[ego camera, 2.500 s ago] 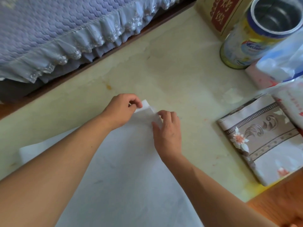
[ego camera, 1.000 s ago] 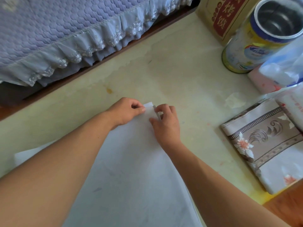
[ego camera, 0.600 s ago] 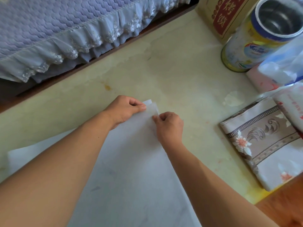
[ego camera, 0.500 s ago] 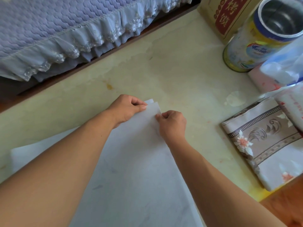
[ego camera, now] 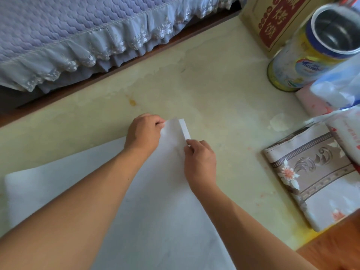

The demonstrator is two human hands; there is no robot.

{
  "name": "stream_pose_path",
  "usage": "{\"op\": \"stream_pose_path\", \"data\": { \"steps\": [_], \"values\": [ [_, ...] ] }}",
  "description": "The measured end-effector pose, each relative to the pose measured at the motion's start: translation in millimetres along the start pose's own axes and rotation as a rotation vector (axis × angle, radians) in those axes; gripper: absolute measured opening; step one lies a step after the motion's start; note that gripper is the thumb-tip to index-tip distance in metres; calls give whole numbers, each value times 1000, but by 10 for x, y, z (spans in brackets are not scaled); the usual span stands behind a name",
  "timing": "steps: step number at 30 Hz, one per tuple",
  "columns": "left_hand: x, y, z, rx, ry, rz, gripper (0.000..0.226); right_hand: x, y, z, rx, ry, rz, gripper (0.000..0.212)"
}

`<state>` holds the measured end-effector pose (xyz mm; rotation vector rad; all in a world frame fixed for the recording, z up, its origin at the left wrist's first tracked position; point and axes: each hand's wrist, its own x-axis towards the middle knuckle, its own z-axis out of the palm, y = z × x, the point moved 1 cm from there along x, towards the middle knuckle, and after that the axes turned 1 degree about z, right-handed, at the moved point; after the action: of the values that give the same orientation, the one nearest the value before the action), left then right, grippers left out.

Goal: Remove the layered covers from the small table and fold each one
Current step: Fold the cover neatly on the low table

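A large white sheet cover [ego camera: 155,207] lies flat on the pale yellow table top [ego camera: 204,90], folded so that two layers meet at its far corner. My left hand [ego camera: 143,133] pinches the left side of that corner. My right hand [ego camera: 200,162] pinches the right edge just below the tip, where the lower layer shows as a narrow white strip. A folded cover with a brown floral border [ego camera: 315,176] lies at the table's right edge.
An open metal tin [ego camera: 315,47], a yellow carton with red print [ego camera: 272,22] and plastic bags [ego camera: 339,90] crowd the far right corner. A bed with a purple lace-trimmed spread [ego camera: 78,36] runs along the table's far side.
My right hand has slid a little down the right edge of the corner, uncovering the strip of the lower layer. The left hand keeps its pinch in the same place.
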<state>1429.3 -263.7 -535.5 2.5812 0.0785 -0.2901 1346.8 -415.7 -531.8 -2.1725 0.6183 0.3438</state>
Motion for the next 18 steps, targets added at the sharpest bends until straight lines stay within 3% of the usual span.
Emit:
{"op": "stream_pose_path", "data": {
  "steps": [8, 12, 18],
  "values": [
    [-36, 21, 113, 38, 58, 41, 17, -64, -33, 35, 83, 61, 23, 49],
    [-99, 1, 188, 22, 128, 105, 24, -17, 50, 26, 120, 53, 83, 43],
    [-128, 28, 231, 79, 94, 140, 30, 6, 30, 2, 162, 75, 151, 41]
  ]
}}
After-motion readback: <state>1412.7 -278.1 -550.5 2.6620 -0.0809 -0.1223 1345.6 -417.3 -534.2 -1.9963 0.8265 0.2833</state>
